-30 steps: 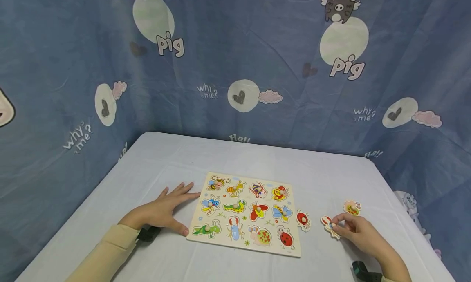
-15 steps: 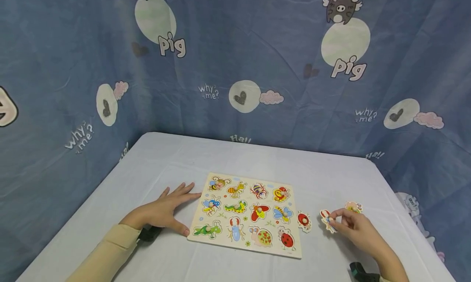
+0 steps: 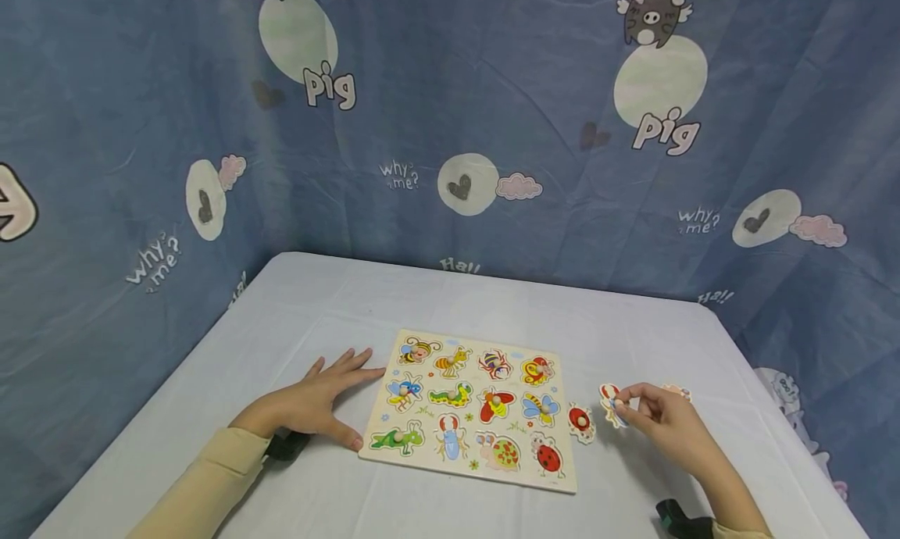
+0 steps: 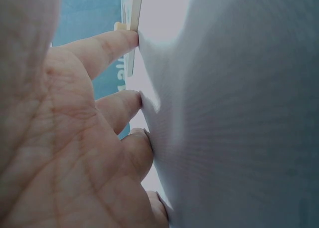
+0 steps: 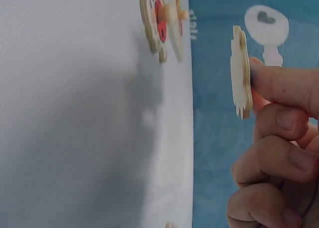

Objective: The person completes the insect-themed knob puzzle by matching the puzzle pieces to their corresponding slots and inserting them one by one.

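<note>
My right hand pinches a wooden beetle puzzle piece by its knob. In the right wrist view, the held piece is edge-on, its plain back facing the white tabletop and raised above it. My left hand rests with spread fingers beside the wooden insect peg puzzle board, thumb and index fingertip at its left edge. Knobbed insect pieces fill the upper two rows; the grasshopper piece sits at bottom left. Beetle, snail and ladybug pictures without knobs complete the bottom row.
A red ladybug piece lies against the board's right edge. Behind my right hand, a snail piece is partly hidden. The white-covered table meets a blue printed curtain at the back.
My right hand has lifted the beetle piece and moved it left and slightly away from me, towards the board. The left hand stays in place.
</note>
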`<state>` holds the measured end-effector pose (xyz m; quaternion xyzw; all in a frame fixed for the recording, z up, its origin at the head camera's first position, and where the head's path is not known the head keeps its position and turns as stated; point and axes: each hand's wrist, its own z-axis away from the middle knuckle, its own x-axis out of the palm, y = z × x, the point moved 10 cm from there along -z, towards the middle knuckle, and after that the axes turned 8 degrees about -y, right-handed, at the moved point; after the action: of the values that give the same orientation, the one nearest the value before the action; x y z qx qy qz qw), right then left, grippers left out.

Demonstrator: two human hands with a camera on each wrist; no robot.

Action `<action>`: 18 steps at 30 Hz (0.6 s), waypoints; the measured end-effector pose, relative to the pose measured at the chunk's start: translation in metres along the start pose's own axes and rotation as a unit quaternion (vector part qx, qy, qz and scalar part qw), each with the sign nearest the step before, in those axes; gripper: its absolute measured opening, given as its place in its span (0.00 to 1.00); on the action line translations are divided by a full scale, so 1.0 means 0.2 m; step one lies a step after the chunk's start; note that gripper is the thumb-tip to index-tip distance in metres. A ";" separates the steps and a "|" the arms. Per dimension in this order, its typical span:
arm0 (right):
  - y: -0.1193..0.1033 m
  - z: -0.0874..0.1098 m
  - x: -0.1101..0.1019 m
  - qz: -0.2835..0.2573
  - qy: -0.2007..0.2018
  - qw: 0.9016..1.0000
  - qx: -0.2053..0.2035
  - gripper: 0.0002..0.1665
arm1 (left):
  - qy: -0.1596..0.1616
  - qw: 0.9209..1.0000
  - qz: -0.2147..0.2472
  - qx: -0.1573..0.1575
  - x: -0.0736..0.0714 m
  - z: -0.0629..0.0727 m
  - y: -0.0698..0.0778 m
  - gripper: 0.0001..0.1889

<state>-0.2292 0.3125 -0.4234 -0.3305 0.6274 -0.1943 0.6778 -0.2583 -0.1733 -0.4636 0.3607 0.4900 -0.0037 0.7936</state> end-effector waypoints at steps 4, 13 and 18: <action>-0.03 -0.02 0.02 -0.006 -0.002 1.000 0.009 0.12 | -0.002 1.000 0.002 0.001 0.00 0.00 0.00 0.61; -0.12 -0.06 0.07 0.000 -0.015 1.000 0.022 0.12 | -0.001 1.000 -0.001 0.002 0.00 0.00 0.01 0.62; -0.17 -0.08 0.10 -0.008 -0.019 1.000 0.018 0.10 | -0.003 1.000 0.001 0.002 -0.01 0.00 0.01 0.62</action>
<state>-0.2379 0.2718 -0.4151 -0.3268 0.6080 -0.2043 0.6941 -0.2578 -0.1721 -0.4607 0.3622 0.4875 -0.0050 0.7944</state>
